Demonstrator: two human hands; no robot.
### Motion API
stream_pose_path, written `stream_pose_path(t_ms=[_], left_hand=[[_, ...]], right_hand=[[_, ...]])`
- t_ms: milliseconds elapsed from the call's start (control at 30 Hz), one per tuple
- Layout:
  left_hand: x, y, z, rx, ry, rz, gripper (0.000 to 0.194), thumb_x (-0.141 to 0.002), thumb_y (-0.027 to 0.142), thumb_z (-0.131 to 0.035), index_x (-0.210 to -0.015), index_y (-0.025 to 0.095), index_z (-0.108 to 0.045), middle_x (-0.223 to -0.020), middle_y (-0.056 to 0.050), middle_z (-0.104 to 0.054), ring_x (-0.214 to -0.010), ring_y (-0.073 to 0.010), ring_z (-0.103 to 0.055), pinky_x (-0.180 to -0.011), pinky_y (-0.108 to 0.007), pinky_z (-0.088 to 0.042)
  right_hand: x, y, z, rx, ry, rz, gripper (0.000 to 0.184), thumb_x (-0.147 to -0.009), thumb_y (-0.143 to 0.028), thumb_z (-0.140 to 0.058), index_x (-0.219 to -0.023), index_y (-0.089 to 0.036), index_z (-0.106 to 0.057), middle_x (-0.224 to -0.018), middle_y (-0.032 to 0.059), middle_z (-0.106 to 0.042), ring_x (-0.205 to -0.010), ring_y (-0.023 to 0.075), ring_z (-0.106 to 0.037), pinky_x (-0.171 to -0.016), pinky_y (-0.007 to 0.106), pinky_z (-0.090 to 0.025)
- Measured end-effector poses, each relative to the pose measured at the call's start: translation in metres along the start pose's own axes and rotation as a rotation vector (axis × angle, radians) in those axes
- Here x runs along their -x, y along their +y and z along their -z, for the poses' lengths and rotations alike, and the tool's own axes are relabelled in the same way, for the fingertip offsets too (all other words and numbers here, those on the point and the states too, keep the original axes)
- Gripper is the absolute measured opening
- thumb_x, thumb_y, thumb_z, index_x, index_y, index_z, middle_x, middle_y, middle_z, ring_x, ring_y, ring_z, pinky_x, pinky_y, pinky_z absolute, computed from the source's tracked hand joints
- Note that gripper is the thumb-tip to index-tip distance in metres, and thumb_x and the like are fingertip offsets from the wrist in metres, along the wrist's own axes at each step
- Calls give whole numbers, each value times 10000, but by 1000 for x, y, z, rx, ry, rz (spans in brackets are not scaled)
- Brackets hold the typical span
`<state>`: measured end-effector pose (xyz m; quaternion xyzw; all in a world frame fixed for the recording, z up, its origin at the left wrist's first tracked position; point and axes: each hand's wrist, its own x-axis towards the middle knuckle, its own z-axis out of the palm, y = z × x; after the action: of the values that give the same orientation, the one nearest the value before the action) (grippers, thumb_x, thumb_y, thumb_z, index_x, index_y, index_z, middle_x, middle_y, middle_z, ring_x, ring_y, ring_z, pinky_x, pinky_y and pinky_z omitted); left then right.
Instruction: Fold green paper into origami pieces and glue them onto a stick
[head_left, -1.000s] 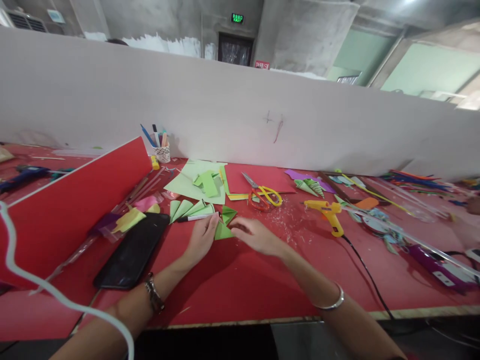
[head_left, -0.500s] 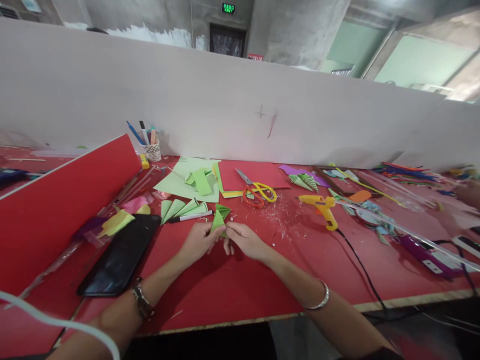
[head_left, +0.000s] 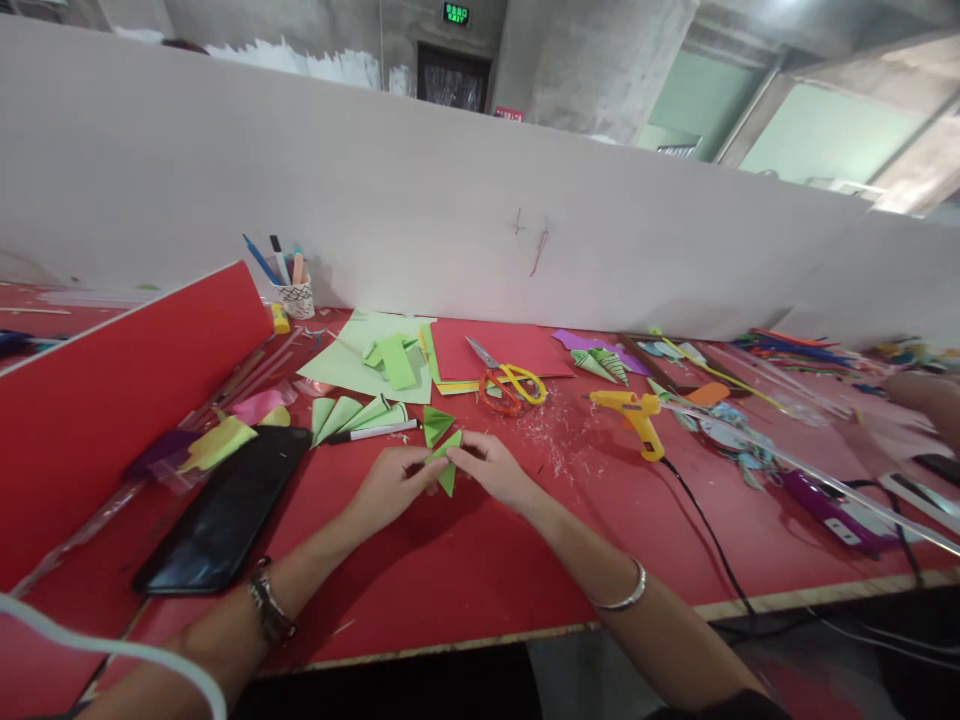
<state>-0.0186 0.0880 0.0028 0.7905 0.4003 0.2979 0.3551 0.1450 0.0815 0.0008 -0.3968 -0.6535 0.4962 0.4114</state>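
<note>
Paper (head_left: 448, 480), green and creased to a point, is at the centre of the head view, held in a closed pinch by the left hand (head_left: 394, 490) and the right hand (head_left: 491, 472). Its folding looks partway done. Just above is another folded piece (head_left: 437, 425), contact unclear; left of centre, pleated pieces (head_left: 346, 415) seem already folded, while the pale sheet (head_left: 337, 365) farther up lies flat, apparently unfolded.
</note>
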Motion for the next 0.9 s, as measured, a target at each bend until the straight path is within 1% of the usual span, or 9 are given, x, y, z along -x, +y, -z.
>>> stream_pose_path(t_ms=[100, 233, 300, 433, 533, 600, 667, 767, 900], left_hand=[[-1, 0, 2, 54, 111, -8, 351, -817, 396, -409, -576, 155, -493, -529, 32, -485, -535, -102, -439, -525, -198, -327], [-1, 1, 2, 183, 183, 33, 343, -762, 397, -494, -523, 161, -426, -474, 58, -407, -470, -82, -381, -478, -185, -310], [-1, 1, 1, 215, 149, 12, 340, -769, 396, -483, -530, 154, -458, -476, 55, -411, -466, -78, -378, -470, -180, -306], [0, 0, -1, 154, -32, 6, 371, -818, 399, -414, -618, 137, -585, -497, 28, -502, -470, -86, -438, -473, -181, -316], [1, -1, -2, 134, -45, 60, 398, -826, 405, -400, -574, 140, -558, -442, 33, -492, -418, -83, -435, -456, -184, -314], [2, -1, -3, 132, -9, 68, 386, -827, 405, -402, -561, 150, -516, -421, 43, -474, -403, -82, -425, -451, -185, -311], [2, 0, -3, 137, 53, 67, 351, -844, 396, -379, -607, 162, -488, -453, 47, -491, -418, -86, -438, -462, -189, -320], [2, 2, -3, 127, 136, 74, 305, -866, 381, -336, -672, 177, -454, -504, 51, -492, -449, -95, -455, -489, -200, -339], [2, 1, -2, 53, 213, 78, 291, -863, 375, -329, -667, 184, -430, -485, 58, -418, -466, -101, -421, -489, -210, -318]], right_hand=[[0, 1, 0, -100, 23, -51, 249, -745, -416, -527, -743, -167, -517, -560, -59, -425, -498, 63, -376, -499, 201, -320], [3, 0, -1, -167, -36, -96, 266, -720, -427, -560, -697, -174, -482, -512, -70, -438, -451, 56, -385, -464, 197, -321], [4, 0, -2, -192, -27, -88, 266, -720, -429, -563, -699, -175, -486, -504, -66, -461, -444, 60, -405, -458, 200, -332], [4, 2, -4, -224, -12, -65, 265, -719, -424, -573, -704, -169, -503, -534, -48, -517, -469, 71, -467, -502, 218, -380], [3, 5, -3, -226, 15, -71, 291, -724, -450, -560, -694, -166, -508, -536, -43, -521, -472, 73, -471, -509, 221, -385], [2, 7, -2, -231, 44, -84, 322, -753, -481, -510, -679, -168, -503, -526, -40, -510, -470, 76, -465, -495, 218, -378], [2, 6, -1, -224, 76, -90, 348, -780, -501, -458, -669, -174, -493, -518, -38, -501, -465, 78, -454, -481, 215, -368], [2, 5, 1, -140, 99, -63, 361, -791, -499, -443, -637, -175, -483, -513, -35, -497, -455, 74, -441, -478, 212, -361], [5, 1, 0, -17, 32, -49, 342, -777, -480, -474, -640, -170, -523, -526, -29, -505, -464, 74, -450, -484, 210, -365]])
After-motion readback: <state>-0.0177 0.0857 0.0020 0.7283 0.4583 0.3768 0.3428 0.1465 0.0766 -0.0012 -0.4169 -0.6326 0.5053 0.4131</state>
